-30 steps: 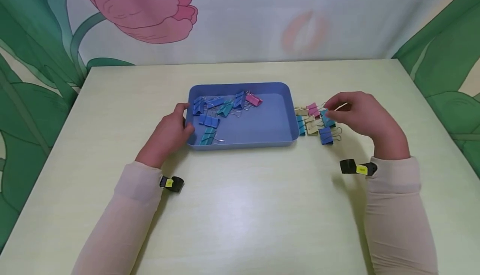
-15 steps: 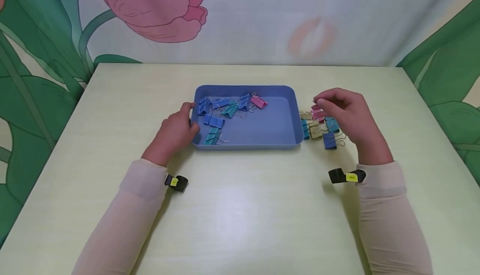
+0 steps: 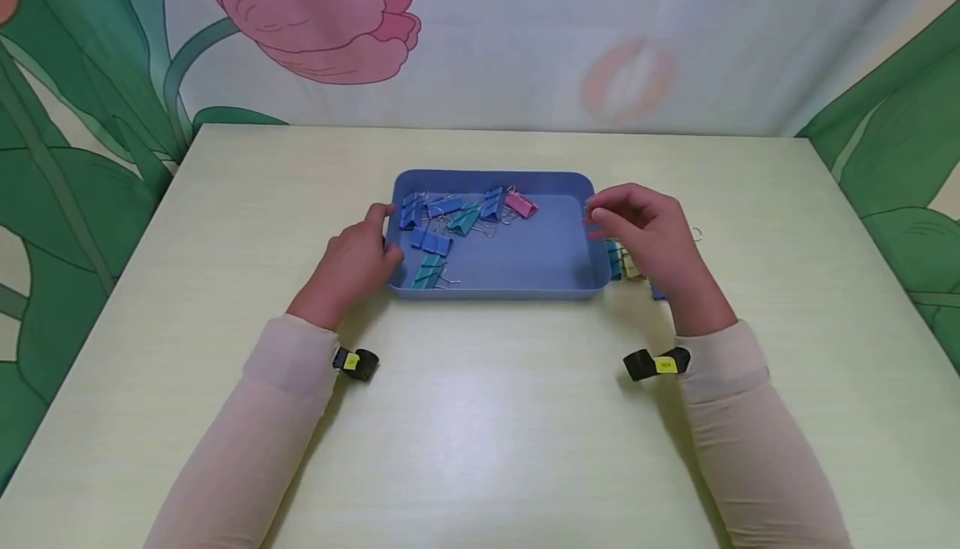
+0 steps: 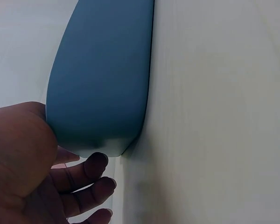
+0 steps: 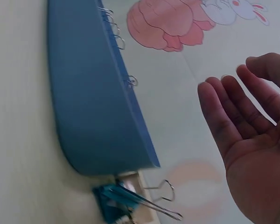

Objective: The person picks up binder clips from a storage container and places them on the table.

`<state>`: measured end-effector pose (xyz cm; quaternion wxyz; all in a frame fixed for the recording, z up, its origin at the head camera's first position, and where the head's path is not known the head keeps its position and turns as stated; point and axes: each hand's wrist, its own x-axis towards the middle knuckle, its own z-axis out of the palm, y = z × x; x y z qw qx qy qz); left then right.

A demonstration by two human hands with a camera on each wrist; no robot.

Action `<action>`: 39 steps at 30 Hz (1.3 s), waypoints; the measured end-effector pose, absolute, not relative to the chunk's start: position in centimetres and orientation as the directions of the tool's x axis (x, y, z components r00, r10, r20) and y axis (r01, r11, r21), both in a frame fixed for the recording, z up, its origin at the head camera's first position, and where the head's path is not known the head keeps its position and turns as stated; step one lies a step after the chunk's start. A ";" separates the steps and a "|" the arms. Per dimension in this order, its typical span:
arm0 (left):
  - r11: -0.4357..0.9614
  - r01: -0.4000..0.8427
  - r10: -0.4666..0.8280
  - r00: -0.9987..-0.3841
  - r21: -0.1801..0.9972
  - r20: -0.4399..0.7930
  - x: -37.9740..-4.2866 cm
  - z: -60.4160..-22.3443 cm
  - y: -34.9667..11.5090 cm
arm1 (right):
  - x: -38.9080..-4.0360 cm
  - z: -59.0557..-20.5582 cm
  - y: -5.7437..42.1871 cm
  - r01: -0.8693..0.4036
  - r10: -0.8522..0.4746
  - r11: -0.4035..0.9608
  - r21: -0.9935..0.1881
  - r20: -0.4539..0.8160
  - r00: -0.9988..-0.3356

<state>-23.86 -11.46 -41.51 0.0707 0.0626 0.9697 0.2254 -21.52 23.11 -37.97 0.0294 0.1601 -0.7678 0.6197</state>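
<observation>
A blue tray [image 3: 532,257] lies on the table with several binder clips in its left half, including a pink clip [image 3: 521,204] and a teal clip [image 3: 428,272]. My left hand [image 3: 347,264] grips the tray's left end, thumb over the rim and fingers against the outer wall [image 4: 100,70]. Over the tray's right rim is my right hand [image 3: 648,232], its fingers loosely bent. Nothing shows between finger and thumb in the right wrist view. Under this hand, more binder clips sit beside the tray, partly hidden: a teal clip [image 3: 614,260] and a pale yellow clip [image 3: 631,265].
The pale wooden table [image 3: 465,407] stretches in front of the tray and out to both sides. Behind it hangs a white cloth [image 3: 510,49] with a large pink flower print [image 3: 322,16]. Green leaf patterns flank the table.
My right hand has moved left from above the loose clips to the tray's right rim. The left hand keeps its place on the tray. The head view has shifted slightly.
</observation>
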 end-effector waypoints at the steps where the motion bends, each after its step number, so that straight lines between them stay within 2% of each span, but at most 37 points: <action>1: 0.891 0.089 0.152 -0.983 0.446 -0.107 -23.9 -41.5 -11.5 | -21.6 -38.1 22.8 -0.282 -0.212 0.172 -0.944 0.244 -0.946; 7: 0.889 0.093 0.154 -0.983 0.449 -0.102 -23.9 -41.6 -11.6 | -22.0 -38.8 21.1 -0.270 -0.253 0.141 -0.953 0.229 -0.940; 16: 0.888 0.098 0.157 -0.983 0.448 -0.096 -23.9 -41.7 -11.7 | -22.2 -39.2 19.2 -0.245 -0.286 0.201 -0.948 0.183 -0.941; 30: 0.892 0.101 0.161 -0.982 0.440 -0.103 -23.9 -41.5 -11.5 | -22.6 -39.8 16.6 -0.245 -0.334 0.206 -0.947 0.168 -0.928; 39: 0.896 0.102 0.160 -0.982 0.433 -0.099 -23.7 -41.3 -11.6 | -22.7 -40.5 14.5 -0.273 -0.398 0.290 -0.917 0.144 -0.906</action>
